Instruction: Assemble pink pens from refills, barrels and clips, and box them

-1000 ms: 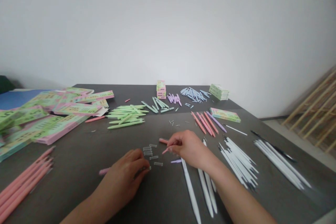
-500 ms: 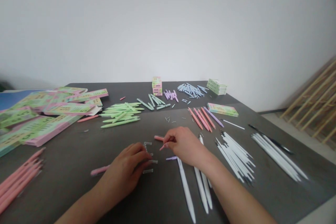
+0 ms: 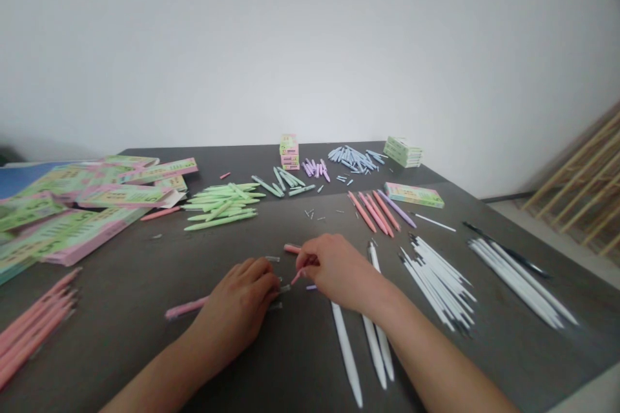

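My right hand [image 3: 334, 271] pinches a small thin pink pen part [image 3: 297, 277], its tip pointing down to the left. Opposite it, my left hand [image 3: 242, 297] is closed, with a small clear plastic piece [image 3: 285, 288] at its fingertips, close to the pink part. A pink pen barrel [image 3: 186, 308] runs to my left hand; its right end is hidden. Another clear plastic piece [image 3: 272, 259] lies just beyond those fingers. Behind my right fingers a pink piece [image 3: 292, 248] shows, and a purple piece [image 3: 310, 287] sits under that hand. A white pen barrel [image 3: 346, 355] lies below it.
Pink barrels [image 3: 36, 329] lie at left, near flat boxes [image 3: 92, 232]. Green barrels [image 3: 220, 203], blue parts [image 3: 356, 158] and stacked cartons [image 3: 289, 151] are farther back. White refills [image 3: 438, 284], white sticks [image 3: 518, 284] and a black pen [image 3: 506, 248] lie at right.
The pink part in my right hand has tilted and come closer to the left fingers. The clear piece at my left fingertips has turned toward it. The view has shifted slightly.
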A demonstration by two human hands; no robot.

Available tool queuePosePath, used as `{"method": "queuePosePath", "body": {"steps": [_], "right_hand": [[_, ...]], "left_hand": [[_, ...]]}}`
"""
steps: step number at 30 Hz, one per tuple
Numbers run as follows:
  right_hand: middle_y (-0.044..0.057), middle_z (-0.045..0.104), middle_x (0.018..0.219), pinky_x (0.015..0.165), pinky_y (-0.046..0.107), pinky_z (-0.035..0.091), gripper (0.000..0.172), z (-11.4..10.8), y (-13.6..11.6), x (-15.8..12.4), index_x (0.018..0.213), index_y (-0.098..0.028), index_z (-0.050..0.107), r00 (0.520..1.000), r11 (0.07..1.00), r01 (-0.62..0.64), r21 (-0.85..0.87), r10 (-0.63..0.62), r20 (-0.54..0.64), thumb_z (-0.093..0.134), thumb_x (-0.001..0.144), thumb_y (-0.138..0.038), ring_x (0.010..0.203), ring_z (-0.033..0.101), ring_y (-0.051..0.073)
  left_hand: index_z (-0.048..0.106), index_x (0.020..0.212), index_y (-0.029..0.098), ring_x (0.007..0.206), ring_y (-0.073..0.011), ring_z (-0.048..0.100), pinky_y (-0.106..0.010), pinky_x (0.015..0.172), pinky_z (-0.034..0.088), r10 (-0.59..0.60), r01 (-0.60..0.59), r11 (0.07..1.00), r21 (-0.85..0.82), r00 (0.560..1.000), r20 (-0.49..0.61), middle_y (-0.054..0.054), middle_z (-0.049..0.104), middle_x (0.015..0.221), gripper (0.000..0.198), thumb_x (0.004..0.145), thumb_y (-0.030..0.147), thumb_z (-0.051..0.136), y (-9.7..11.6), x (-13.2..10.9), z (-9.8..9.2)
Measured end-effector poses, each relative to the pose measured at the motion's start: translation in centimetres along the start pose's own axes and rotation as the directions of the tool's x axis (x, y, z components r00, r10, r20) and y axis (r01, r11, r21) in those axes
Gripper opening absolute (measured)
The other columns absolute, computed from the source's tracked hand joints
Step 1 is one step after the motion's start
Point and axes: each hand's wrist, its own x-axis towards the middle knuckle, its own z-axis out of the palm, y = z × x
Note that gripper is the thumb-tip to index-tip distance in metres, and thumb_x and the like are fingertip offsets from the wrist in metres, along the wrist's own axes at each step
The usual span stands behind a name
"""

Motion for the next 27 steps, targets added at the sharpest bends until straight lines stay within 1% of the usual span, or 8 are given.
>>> {"method": "queuePosePath", "body": {"steps": [2,4,8,12,17,21,24,27], "right_hand": [[0.003,0.072,0.075,0.064,0.021,0.042,0.02,0.3,0.3,0.1,0.068,-0.019,0.071,1.0,1.0,0.014,0.022,-0.013,-0.021,0.057,0.072,-0.006,0.082,0.065,0.017],[0.002,0.072,0.077,0.067,0.022,0.043,0.02,0.5,0.7,0.3,0.07,-0.02,0.071,0.998,0.996,0.034,0.083,-0.03,-0.052,0.057,0.075,-0.008,0.085,0.065,0.017],[0.001,0.073,0.084,0.071,0.023,0.045,0.02,0.7,0.8,0.7,0.078,-0.021,0.073,0.988,0.974,0.104,0.201,-0.078,-0.135,0.057,0.078,-0.01,0.082,0.065,0.015],[0.002,0.072,0.086,0.07,0.023,0.046,0.017,0.9,0.2,0.5,0.084,-0.019,0.074,0.966,0.952,0.18,0.249,-0.124,-0.225,0.06,0.078,-0.01,0.079,0.064,0.014],[0.002,0.071,0.083,0.071,0.021,0.046,0.02,1.3,-0.3,0.3,0.084,-0.018,0.073,0.954,0.938,0.236,0.253,-0.175,-0.244,0.059,0.078,-0.005,0.079,0.063,0.013],[0.003,0.07,0.083,0.075,0.022,0.045,0.021,1.4,-0.4,0.2,0.084,-0.017,0.073,0.951,0.943,0.256,0.214,-0.206,-0.231,0.057,0.078,-0.003,0.081,0.063,0.013],[0.003,0.069,0.082,0.074,0.022,0.044,0.02,1.3,-0.6,0.1,0.084,-0.017,0.072,0.944,0.941,0.272,0.2,-0.22,-0.248,0.057,0.08,-0.005,0.08,0.063,0.013],[0.002,0.069,0.082,0.07,0.021,0.044,0.019,1.1,-0.7,0.0,0.084,-0.018,0.072,0.94,0.94,0.269,0.211,-0.208,-0.271,0.057,0.081,-0.006,0.078,0.062,0.012]], "left_hand": [[0.061,0.083,0.02,0.085,-0.0217,0.055,-0.037,0.077,0.044,-0.013,0.013,1.0,-0.017,1.0,-0.021,-0.005,0.059,0.087,0.02,0.087,0.015,0.042,-0.2,-0.1,0.0],[0.06,0.084,0.02,0.084,-0.0211,0.055,-0.036,0.077,0.044,-0.039,0.036,0.998,-0.06,0.998,-0.055,-0.005,0.058,0.088,0.017,0.086,0.017,0.044,-0.5,-0.3,-0.2],[0.058,0.084,0.021,0.082,-0.0185,0.057,-0.031,0.073,0.047,-0.099,0.076,0.98,-0.185,0.988,-0.121,-0.003,0.059,0.087,0.009,0.083,0.022,0.049,-1.0,-0.7,-0.6],[0.058,0.081,0.022,0.074,-0.0159,0.059,-0.026,0.067,0.049,-0.153,0.11,0.956,-0.273,0.978,-0.141,-0.001,0.061,0.081,0.009,0.082,0.023,0.049,-0.9,-1.0,-1.1],[0.059,0.079,0.022,0.07,-0.0149,0.061,-0.025,0.065,0.051,-0.183,0.129,0.941,-0.313,0.972,-0.147,0.0,0.062,0.078,0.01,0.081,0.025,0.05,-0.6,-1.1,-1.4],[0.06,0.079,0.023,0.061,-0.0139,0.059,-0.024,0.063,0.051,-0.236,0.178,0.934,-0.309,0.958,-0.164,0.002,0.061,0.068,0.01,0.08,0.026,0.051,-0.5,-1.2,-1.2],[0.061,0.079,0.024,0.054,-0.0129,0.056,-0.023,0.058,0.05,-0.29,0.237,0.922,-0.307,0.946,-0.142,0.004,0.058,0.061,0.01,0.079,0.028,0.052,-0.5,-1.3,-1.2],[0.061,0.078,0.025,0.052,-0.0125,0.056,-0.022,0.055,0.049,-0.326,0.276,0.902,-0.333,0.94,-0.105,0.005,0.058,0.06,0.011,0.079,0.03,0.052,-0.5,-1.4,-1.4]]}}
